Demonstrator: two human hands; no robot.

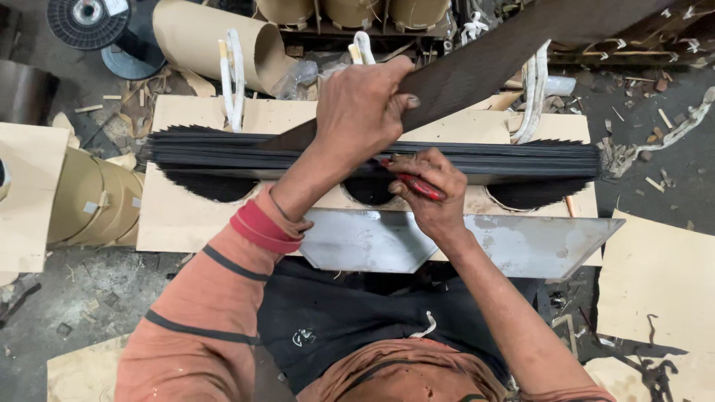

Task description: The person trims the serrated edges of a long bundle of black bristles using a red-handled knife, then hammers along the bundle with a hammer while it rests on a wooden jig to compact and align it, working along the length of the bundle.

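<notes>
Nearest, a grey metal plate (521,246) lies along the cardboard sheet (179,216) on the littered floor (89,298). Behind it, the dark strip stack (484,158) runs left to right. Left hand (361,112) grips a dark strip (491,63) slanting far-right; right hand (424,190) holds a red tool (418,186) against the stack.
</notes>
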